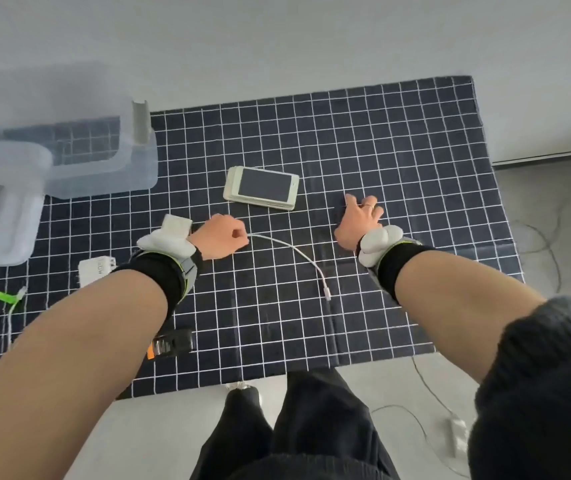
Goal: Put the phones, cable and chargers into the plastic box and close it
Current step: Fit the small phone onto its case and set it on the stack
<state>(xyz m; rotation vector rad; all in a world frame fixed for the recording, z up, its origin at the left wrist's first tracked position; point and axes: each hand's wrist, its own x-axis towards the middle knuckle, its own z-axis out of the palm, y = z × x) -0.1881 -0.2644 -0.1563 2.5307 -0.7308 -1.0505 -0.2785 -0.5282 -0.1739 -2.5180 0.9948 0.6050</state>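
Observation:
A stack of white phones (261,187) lies mid-cloth, screens up. My left hand (220,239) grips one end of a short white cable (296,252) that curves right to a plug near the cloth's middle. My right hand (358,221) rests with fingers spread on the cloth, right of the phones, holding nothing. One white charger (176,226) peeks out behind my left wrist; another (95,270) lies further left. The clear plastic box (69,150) stands open at the far left, with its lid (0,216) beside it.
A dark grid-patterned cloth (381,150) covers the table. A green-tagged cable (12,299) lies at the left edge. A black and orange object (171,342) shows under my left forearm. Cords and a power strip (459,434) lie on the floor at right.

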